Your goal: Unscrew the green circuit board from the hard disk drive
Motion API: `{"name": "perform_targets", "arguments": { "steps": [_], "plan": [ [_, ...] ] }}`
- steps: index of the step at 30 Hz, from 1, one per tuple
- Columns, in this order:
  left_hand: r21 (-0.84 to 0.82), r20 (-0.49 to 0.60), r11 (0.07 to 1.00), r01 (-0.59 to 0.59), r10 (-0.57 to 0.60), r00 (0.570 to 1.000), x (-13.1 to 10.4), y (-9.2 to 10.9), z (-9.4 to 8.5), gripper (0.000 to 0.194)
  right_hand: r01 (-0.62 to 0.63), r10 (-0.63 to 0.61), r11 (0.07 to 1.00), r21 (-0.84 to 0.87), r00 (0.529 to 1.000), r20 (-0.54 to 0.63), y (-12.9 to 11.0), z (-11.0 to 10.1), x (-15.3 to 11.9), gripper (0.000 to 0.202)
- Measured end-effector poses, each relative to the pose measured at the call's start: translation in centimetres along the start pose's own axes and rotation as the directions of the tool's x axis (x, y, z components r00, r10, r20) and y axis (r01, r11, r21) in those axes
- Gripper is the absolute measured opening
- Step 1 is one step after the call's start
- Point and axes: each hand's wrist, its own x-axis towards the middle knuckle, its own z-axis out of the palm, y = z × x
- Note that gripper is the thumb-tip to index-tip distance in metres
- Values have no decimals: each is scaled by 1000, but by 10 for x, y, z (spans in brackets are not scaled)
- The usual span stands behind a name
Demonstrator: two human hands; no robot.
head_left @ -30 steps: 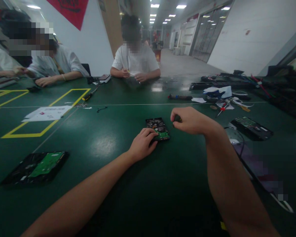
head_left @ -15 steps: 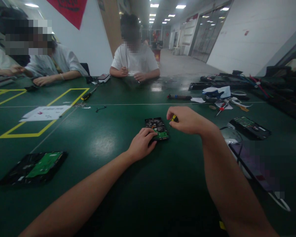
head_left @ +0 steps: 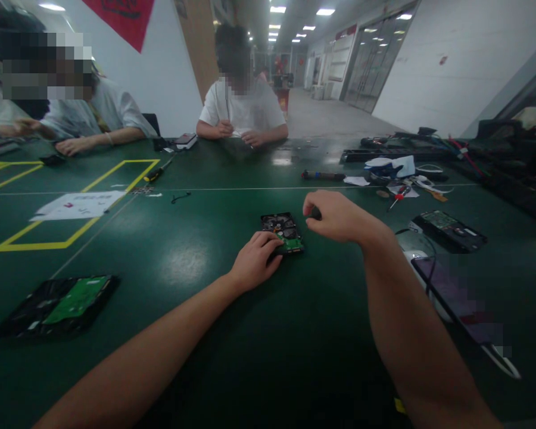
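A hard drive [head_left: 280,223] with a black metal body and a green circuit board lies flat on the green table. My left hand [head_left: 259,257] grips its near left side, fingers over the edge and thumb at the near edge. Just right of the drive, my right hand [head_left: 333,215] is closed and bent down at the wrist. From its curled fingers pokes the dark end of a screwdriver handle [head_left: 314,213]; the shaft and tip are hidden from me.
Another hard drive [head_left: 58,307] lies at the left, and a third drive [head_left: 451,230] at the right beyond a phone [head_left: 451,298]. A yellow-black screwdriver [head_left: 155,173], a red-handled screwdriver [head_left: 398,195] and a paper sheet [head_left: 78,204] lie farther back. Co-workers sit across the table.
The handle in my right hand has turned: its yellow part faced me before, and now a dark side shows. My left hand and the drive stay in place; the view shifts slightly.
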Motion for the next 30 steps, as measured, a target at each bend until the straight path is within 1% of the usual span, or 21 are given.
{"name": "perform_targets", "arguments": {
  "steps": [1, 3, 5, 8, 9, 11, 13, 14, 18, 22, 25, 28, 30],
  "plan": [
    [-2, -1, 1000, -1, 1, 1000, 0, 0, 0, 36, 21, -21, 1000, 18, 1000, 11, 0, 0, 0, 11],
    [-3, 2, 1000, 2, -2, 1000, 0, 0, 0, 36, 10, -11, 1000, 28, 1000, 23, -1, -1, 0, 12],
    [-3, 11, 1000, 7, -7, 1000, 0, 0, 0, 36, -44, 44, 999, -1, 999, 14, -1, -1, 0, 8],
    [-1, 14, 1000, 13, -13, 1000, 0, 0, 0, 35, -126, 126, 991, -45, 992, -7, -1, 2, 1, 13],
    [-1, 15, 1000, 13, -13, 1000, 0, 0, 0, 35, -127, 127, 991, -43, 992, -11, -1, 3, 1, 11],
    [1, 15, 1000, 12, -12, 1000, 0, 0, -1, 35, -83, 82, 996, -23, 996, -16, -1, 3, 1, 8],
    [4, 12, 1000, 10, -10, 1000, 0, 0, -1, 35, -19, 19, 1000, 15, 1000, -9, -2, 2, 0, 15],
    [4, 10, 1000, 9, -10, 1000, 0, 0, -1, 35, -7, 7, 1000, 30, 1000, -4, -3, 1, 0, 16],
    [1, 13, 1000, 8, -8, 1000, 0, 1, -1, 35, -68, 68, 998, 17, 998, 10, -6, -3, 0, 7],
    [1, 20, 1000, 11, -11, 1000, 0, 2, -2, 35, -115, 115, 993, -25, 993, 6, -3, -2, 1, 17],
    [5, 14, 1000, 9, -9, 1000, 0, 2, -2, 34, -69, 69, 998, 7, 998, 7, 0, 0, 1, 7],
    [3, 5, 1000, 2, -2, 1000, 0, 2, -2, 33, -25, 24, 999, 46, 1000, 12, 1, 0, 0, 17],
    [-1, 4, 1000, 1, -1, 1000, 0, 2, -2, 33, -41, 41, 999, 35, 999, 8, 0, -1, 0, 13]
  ]
}}
